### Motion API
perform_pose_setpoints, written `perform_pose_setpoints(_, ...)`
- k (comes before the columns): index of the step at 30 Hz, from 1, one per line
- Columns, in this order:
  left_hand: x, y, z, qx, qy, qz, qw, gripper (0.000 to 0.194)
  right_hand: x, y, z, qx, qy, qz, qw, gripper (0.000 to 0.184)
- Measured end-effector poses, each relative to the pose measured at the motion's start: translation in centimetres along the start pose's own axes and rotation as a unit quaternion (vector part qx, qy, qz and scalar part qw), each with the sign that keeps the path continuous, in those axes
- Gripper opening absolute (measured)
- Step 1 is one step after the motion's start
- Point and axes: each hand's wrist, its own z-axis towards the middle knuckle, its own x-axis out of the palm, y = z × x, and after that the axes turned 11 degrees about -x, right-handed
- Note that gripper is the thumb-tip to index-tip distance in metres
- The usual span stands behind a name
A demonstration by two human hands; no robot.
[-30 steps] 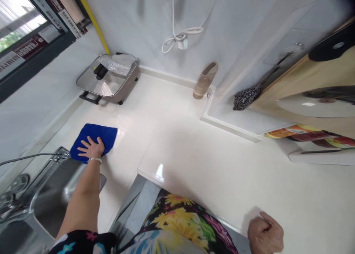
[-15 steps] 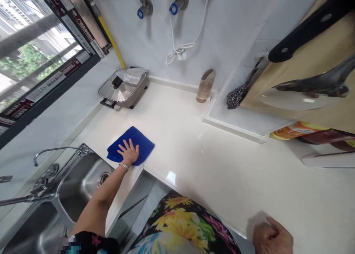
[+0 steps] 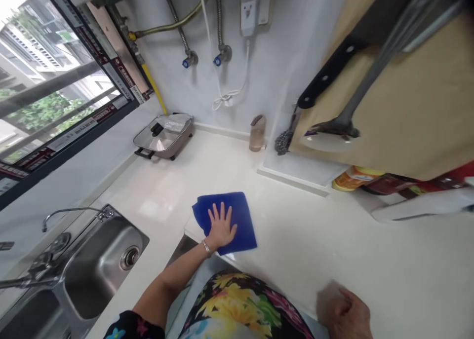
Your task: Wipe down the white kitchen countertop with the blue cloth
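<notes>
From where I stand, the left hand (image 3: 221,229) is pressing a blue cloth (image 3: 244,225) onto the counter (image 3: 303,240) near its inner corner, palm down, fingers spread, gripping nothing. The right hand (image 3: 350,317) curls closed by the front edge, nothing visible in it. Sliding the cloth would, I judge, call for even palm pressure. The cloth looks soft, thin and roughly square; the counter is glossy and pale, the sink (image 3: 99,275) rounded, brushed-looking metal

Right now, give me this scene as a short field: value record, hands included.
left hand: left hand flat on blue cloth, fingers spread
right hand: right hand loosely curled, by the front edge; contents not visible
surface: white counter
left side: steel sink
back: lidded pan, translucent brown container
right side: metal scrubber, black-handled knife
</notes>
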Motion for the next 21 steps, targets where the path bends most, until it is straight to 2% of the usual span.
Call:
perform_pose_setpoints(4,1.1,-4.5,-0.4,0.064,0.005,-0.005,0.998,0.078,0.8,-0.4,-0.1,-0.015,-0.017,-0.022,1.000,0.040)
perform_pose_setpoints(7,1.2,-5.7,-0.1,0.086,0.006,-0.011,0.996,0.076,1.4,-1.0,-0.1,-0.033,-0.031,-0.012,0.999,0.042)
perform_pose_setpoints(9,0.7,-5.3,0.7,0.097,0.011,-0.013,0.995,0.073,1.6,-1.2,-0.1,-0.038,-0.047,-0.010,0.998,0.042)
perform_pose_setpoints(13,-0.7,-2.7,3.7,0.100,0.020,-0.006,0.995,0.068,1.9,-1.3,0.0,-0.047,-0.058,-0.015,0.997,0.040)
perform_pose_setpoints(17,-1.6,-0.3,7.6,0.030,0.015,0.018,0.999,0.066,2.0,-1.2,0.1,-0.057,-0.067,-0.025,0.996,0.041)
perform_pose_setpoints(21,-1.4,0.6,11.7,-0.038,0.001,0.035,0.999,0.068,1.9,-0.5,-0.1,-0.049,-0.074,-0.055,0.995,0.042)
